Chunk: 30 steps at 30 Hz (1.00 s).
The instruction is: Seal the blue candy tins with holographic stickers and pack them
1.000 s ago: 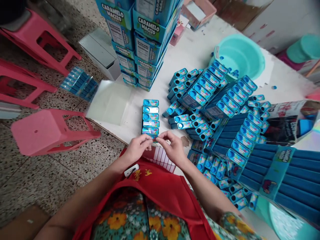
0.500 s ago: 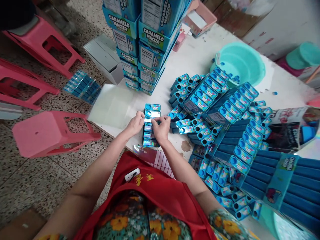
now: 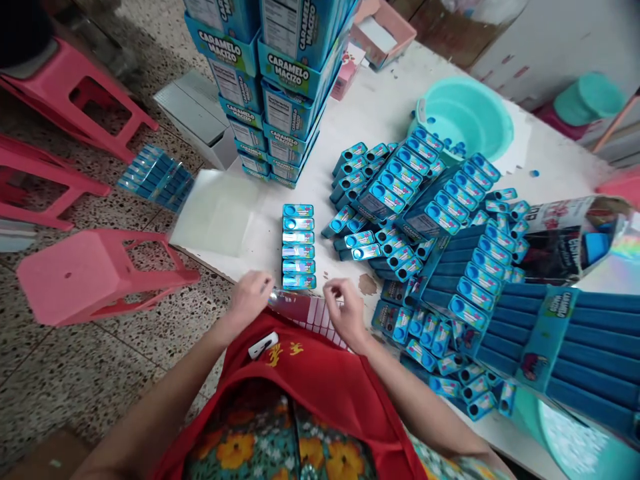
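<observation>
Head cam, and I'm basically standing here watching the row of small blue boxes (image 3: pixel 299 252) just left of centre in the frame, six of them lined up side by side on the white bench (image 3: pixel 320 193). Half a second ago both hands were right on the third box from the top. Now they've pulled back to the near edge of the bench, nothing is touching the row, and that third box has a shiny band across it like the three below. So I'd call that strip down, four boxes covered. Top one looks plain; the second has so much glare I can't tell.

Left hand (image 3: pixel 251 293) is below and left of the row, fingers curled in, tips right by the clear corner of the label sheet (image 3: pixel 320 313). Can't make out if it's pinching it. Right hand (image 3: pixel 347 310) is lower right of the row, over the sheet's right end, thumb and forefinger bent toward each other; can't tell if they meet or have a strip between them.

Everything else looks untouched: big pile of blue boxes (image 3: pixel 385 193) right of the row, tall carton stack (image 3: pixel 287 67) at upper centre, turquoise basin (image 3: pixel 485 120) at upper right.
</observation>
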Tool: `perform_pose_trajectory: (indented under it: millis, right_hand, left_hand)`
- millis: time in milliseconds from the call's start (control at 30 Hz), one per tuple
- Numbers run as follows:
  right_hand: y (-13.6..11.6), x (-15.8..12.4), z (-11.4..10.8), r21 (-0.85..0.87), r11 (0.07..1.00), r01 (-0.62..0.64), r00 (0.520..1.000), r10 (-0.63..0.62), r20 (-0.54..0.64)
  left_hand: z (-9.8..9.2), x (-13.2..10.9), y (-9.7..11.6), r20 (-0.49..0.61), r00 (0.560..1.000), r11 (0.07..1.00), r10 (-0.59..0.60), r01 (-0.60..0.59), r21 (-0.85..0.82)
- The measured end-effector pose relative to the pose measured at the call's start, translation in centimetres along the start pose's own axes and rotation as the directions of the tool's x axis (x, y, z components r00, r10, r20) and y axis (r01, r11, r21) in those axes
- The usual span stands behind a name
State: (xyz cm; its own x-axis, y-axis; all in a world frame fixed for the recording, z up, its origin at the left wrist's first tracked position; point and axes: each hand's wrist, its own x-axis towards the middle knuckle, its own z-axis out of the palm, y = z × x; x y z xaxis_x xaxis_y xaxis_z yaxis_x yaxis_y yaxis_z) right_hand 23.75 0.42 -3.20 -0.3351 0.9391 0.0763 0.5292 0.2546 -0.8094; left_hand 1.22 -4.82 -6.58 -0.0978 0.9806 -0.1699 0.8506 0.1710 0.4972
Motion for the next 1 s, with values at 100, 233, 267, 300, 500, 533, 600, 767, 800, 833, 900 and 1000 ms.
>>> perform_pose_trajectory:
  millis: [100, 233, 267, 300, 500, 533, 600, 767, 800, 833, 900, 1000]
  right_hand:
    - [1.4, -3.9, 1.1, -0.083, 0.994, 0.068, 0.981, -0.052, 0.187]
    - [3.2, -4.8, 3.6, -0.225, 0.967, 0.116, 0.969, -0.06, 0.24]
    - [3.5, -4.7, 4.0, -0.25, 0.96, 0.128, 0.968, -0.066, 0.242]
    - [3.7, -4.6, 4.2, -0.273, 0.951, 0.143, 0.966, -0.075, 0.246]
    - [4.4, -5.2, 3.6, -0.386, 0.852, 0.354, 0.897, -0.193, 0.397]
    - [4.5, -5.3, 3.5, -0.398, 0.83, 0.39, 0.88, -0.209, 0.427]
    - [4.6, -5.6, 3.2, -0.426, 0.796, 0.43, 0.858, -0.215, 0.466]
    - [4.5, -5.5, 3.1, -0.466, 0.768, 0.44, 0.85, -0.189, 0.491]
    - [4.4, -5.4, 3.1, -0.47, 0.771, 0.43, 0.855, -0.18, 0.487]
    - [4.3, -5.4, 3.2, -0.473, 0.774, 0.42, 0.859, -0.172, 0.481]
    - [4.2, -5.3, 3.5, -0.475, 0.78, 0.408, 0.865, -0.164, 0.474]
    - [4.3, -5.4, 3.6, -0.448, 0.79, 0.418, 0.858, -0.181, 0.481]
  left_hand:
    - [1.2, -2.8, 1.8, 0.112, 0.954, 0.961, 0.277, -0.277, -0.015]
    - [3.4, -2.5, 3.6, 0.191, 0.964, 0.979, 0.185, -0.198, 0.052]
    - [3.7, -2.1, 3.8, 0.206, 0.965, 0.982, 0.162, -0.178, 0.061]
    - [3.9, -1.9, 4.0, 0.218, 0.964, 0.984, 0.15, -0.168, 0.064]
    - [3.8, -1.4, 4.3, 0.226, 0.973, 0.995, 0.056, -0.074, 0.07]
    - [3.8, -1.4, 4.4, 0.233, 0.972, 0.995, 0.044, -0.063, 0.073]
    - [3.7, -1.3, 4.6, 0.249, 0.968, 0.996, 0.029, -0.05, 0.078]
    - [3.7, -1.0, 4.7, 0.257, 0.966, 0.997, -0.002, -0.019, 0.078]
    - [3.7, -0.9, 4.6, 0.257, 0.966, 0.997, -0.003, -0.016, 0.073]
    - [3.8, -0.9, 4.6, 0.257, 0.966, 0.998, -0.004, -0.015, 0.069]
    - [3.8, -0.9, 4.6, 0.257, 0.966, 0.998, -0.003, -0.014, 0.062]
    - [3.8, -1.0, 4.6, 0.258, 0.966, 0.998, -0.006, -0.01, 0.058]
